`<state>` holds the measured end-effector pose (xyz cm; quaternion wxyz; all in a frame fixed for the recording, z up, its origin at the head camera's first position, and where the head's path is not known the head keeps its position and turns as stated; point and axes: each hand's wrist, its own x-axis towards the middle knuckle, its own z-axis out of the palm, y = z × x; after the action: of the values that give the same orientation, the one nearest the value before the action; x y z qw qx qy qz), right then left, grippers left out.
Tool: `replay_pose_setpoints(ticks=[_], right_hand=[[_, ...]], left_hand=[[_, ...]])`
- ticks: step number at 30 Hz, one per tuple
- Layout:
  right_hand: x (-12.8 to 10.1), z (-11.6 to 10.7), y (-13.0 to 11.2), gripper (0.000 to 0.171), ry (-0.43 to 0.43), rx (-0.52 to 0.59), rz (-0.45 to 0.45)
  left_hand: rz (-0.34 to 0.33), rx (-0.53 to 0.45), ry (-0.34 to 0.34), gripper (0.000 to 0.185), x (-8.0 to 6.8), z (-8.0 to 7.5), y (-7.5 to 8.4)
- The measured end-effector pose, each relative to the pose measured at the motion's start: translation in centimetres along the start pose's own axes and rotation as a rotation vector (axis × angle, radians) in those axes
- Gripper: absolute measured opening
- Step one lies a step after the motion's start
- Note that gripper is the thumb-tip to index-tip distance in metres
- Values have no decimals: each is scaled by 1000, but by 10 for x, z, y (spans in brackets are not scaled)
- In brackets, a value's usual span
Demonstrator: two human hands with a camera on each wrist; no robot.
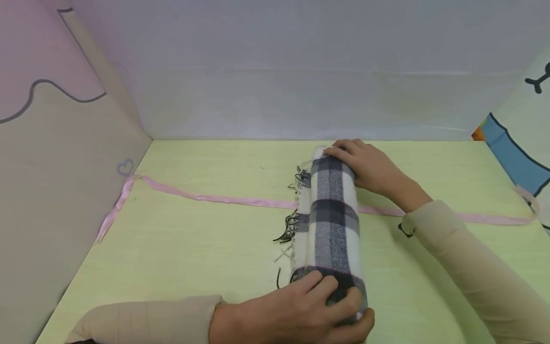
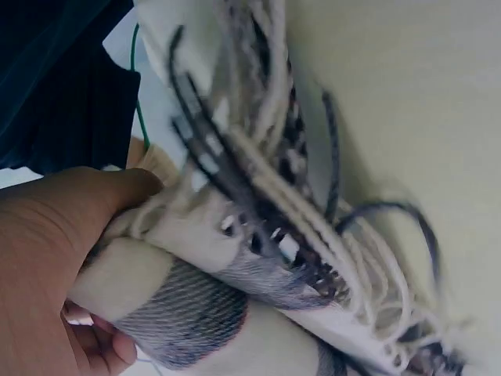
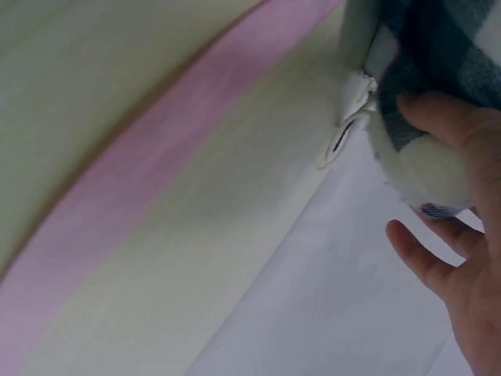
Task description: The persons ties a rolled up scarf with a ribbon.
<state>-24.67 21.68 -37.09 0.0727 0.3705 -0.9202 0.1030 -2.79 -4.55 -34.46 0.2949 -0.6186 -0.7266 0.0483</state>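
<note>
A rolled plaid scarf [image 1: 331, 224] in white, grey and dark blue lies lengthwise across the table, its fringe [image 1: 289, 229] spread along the left side. My left hand [image 1: 296, 306] grips the near end, fingers curled over the roll. In the left wrist view the thumb presses by the fringed edge of the scarf [image 2: 188, 313]. At the far end my right hand [image 1: 371, 167] holds the roll, and the right wrist view has its thumb on the scarf [image 3: 427, 168] with fingers around the end. A pink ribbon [image 1: 240, 200] passes beneath the roll.
The ribbon runs from the left edge of the pale yellow table [image 1: 193, 258] to the right edge. A grey-white wall panel [image 1: 301, 105] stands behind, with printed side panels left and right. Dark clothing [image 2: 63, 86] appears in the left wrist view.
</note>
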Motion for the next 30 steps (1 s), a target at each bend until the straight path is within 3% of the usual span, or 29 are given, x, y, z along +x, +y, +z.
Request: replay_pose_setpoints(ticks=[5,8,12,17,22,30], right_hand=[[10,-1,-12,73,-128,-67,3],[18,-3,-23,70,-181,-78,0],[31,-5,-37,65,-244,-76,12],[46,0,-52,57,-302,-69,28],[53,11,-65,58,-273,-54,38],[40,22,-76,64,-133,40,91]], left_hand=[[-69,19,39,32,-4,9,7],[-126,-10,24,34,-9,12,12],[-215,-113,-76,37,-15,14,19],[-338,-336,-221,66,-18,14,20],[-470,-572,-321,66,-20,11,16],[-605,-823,-340,60,-26,11,11]])
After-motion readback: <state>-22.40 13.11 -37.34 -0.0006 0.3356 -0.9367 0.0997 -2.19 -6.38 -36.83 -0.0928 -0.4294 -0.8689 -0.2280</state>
